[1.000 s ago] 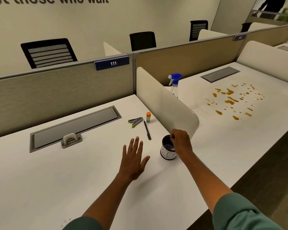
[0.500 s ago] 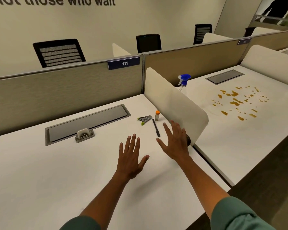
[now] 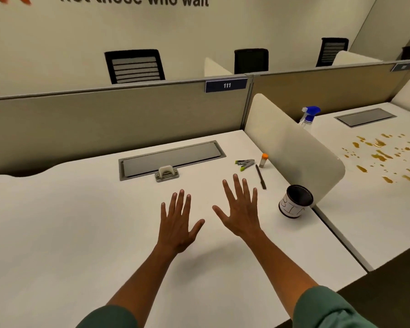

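Our left grip (image 3: 178,224) and right grip (image 3: 243,210) spread empty, we judge the cup (image 3: 292,208) light, stiff, best held round its wall.

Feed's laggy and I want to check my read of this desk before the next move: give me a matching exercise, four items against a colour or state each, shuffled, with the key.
Things:
1. spray bottle
2. small tube
3. pen
4. cup

Descriptions:
A. black, lying flat
B. white label, dark inside, standing
C. blue trigger head
D. orange cap

Pairs: 1-C; 2-D; 3-A; 4-B.
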`<move>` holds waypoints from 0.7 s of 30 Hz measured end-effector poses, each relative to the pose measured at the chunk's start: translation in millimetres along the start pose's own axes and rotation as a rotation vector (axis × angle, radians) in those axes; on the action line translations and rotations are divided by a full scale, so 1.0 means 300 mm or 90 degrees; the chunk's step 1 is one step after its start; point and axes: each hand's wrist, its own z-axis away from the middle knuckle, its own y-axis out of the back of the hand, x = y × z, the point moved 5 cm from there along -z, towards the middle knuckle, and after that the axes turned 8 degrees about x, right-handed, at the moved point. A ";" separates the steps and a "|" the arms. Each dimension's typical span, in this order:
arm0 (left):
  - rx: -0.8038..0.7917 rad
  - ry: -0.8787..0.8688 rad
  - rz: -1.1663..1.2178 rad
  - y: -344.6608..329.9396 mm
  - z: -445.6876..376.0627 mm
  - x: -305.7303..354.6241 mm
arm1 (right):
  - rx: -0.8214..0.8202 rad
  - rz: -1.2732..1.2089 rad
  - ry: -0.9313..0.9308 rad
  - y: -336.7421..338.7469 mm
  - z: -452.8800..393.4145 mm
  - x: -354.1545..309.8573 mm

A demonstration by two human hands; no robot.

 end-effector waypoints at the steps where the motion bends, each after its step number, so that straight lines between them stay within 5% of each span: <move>1: -0.001 0.012 -0.003 0.010 0.025 -0.037 | -0.007 -0.004 0.009 -0.012 0.007 -0.040; 21: -0.062 0.166 -0.018 -0.023 0.546 -0.475 | -0.189 -0.198 0.092 -0.280 0.351 -0.534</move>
